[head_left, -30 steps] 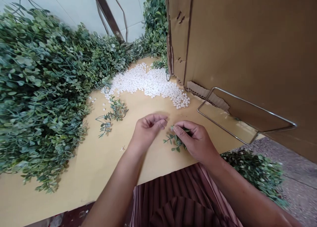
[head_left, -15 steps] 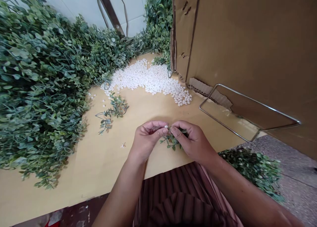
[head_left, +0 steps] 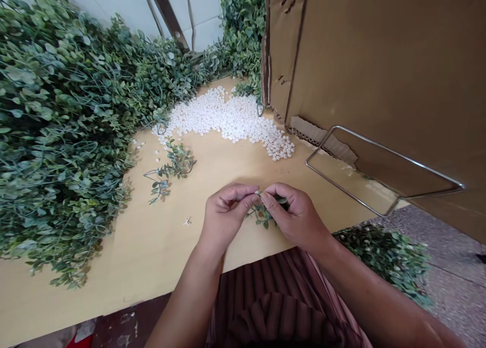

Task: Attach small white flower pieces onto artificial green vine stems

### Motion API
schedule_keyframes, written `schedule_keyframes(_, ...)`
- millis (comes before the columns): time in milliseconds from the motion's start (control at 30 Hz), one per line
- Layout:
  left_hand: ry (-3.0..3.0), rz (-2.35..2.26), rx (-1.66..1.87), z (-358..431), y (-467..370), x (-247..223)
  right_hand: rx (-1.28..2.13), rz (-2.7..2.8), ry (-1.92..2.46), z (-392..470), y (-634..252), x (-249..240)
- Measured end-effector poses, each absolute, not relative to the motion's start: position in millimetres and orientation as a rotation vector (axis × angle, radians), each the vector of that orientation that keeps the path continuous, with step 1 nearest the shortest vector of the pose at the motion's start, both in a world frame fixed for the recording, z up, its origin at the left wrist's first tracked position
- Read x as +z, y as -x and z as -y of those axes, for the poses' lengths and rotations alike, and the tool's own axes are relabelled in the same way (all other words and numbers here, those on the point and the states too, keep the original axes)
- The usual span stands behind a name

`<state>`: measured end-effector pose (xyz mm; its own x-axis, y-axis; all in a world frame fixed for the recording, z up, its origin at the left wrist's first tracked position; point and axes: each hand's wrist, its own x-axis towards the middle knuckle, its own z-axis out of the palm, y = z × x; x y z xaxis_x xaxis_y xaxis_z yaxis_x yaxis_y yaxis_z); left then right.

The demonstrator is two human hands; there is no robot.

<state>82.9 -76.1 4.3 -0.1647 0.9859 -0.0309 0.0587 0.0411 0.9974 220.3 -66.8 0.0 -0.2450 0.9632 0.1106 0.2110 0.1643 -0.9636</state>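
My left hand (head_left: 230, 211) is closed in a pinch, thumb against fingers, on a small white bead-like piece (head_left: 257, 192) that shows only as a speck at the fingertips. Close beside it, my right hand (head_left: 294, 211) pinches an artificial leaf sprig (head_left: 265, 217), whose green leaves hang below the fingers. The two sets of fingertips nearly meet, and the sprig's stem end is hidden between them. Farther off on the table (head_left: 224, 165) lies a heap of small white pieces (head_left: 228, 116). Another loose sprig (head_left: 176, 160) rests left of my hands.
A big mass of artificial greenery (head_left: 64, 135) covers the left side. On the right stands a large cardboard box (head_left: 379, 74), with a bent metal wire frame (head_left: 383, 145) before it. More greenery (head_left: 383, 262) sits below the table's right edge. A tiny white star-shaped scrap (head_left: 187, 221) lies near my left hand.
My fingertips have drawn slightly closer together, and less of the white piece shows between them. The view has shifted a little; the things on the table lie as before.
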Motion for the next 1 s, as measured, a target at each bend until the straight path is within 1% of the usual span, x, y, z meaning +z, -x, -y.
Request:
schedule_keyframes(267,-0.960,-1.295,1.207,75.8,-81.9,9.7,1.133,1.626,1.154,67.5,-220.3,0.4)
schedule_keyframes(767,-0.886,-1.166,1.224,73.6,-81.5,10.4,1.230,1.603,1.052,65.7,-226.9,-1.8)
schedule_keyframes(1000,-0.849,-1.168,1.163,73.4,-81.6,5.2,1.171,1.602,1.055,66.4,-224.6,-0.6)
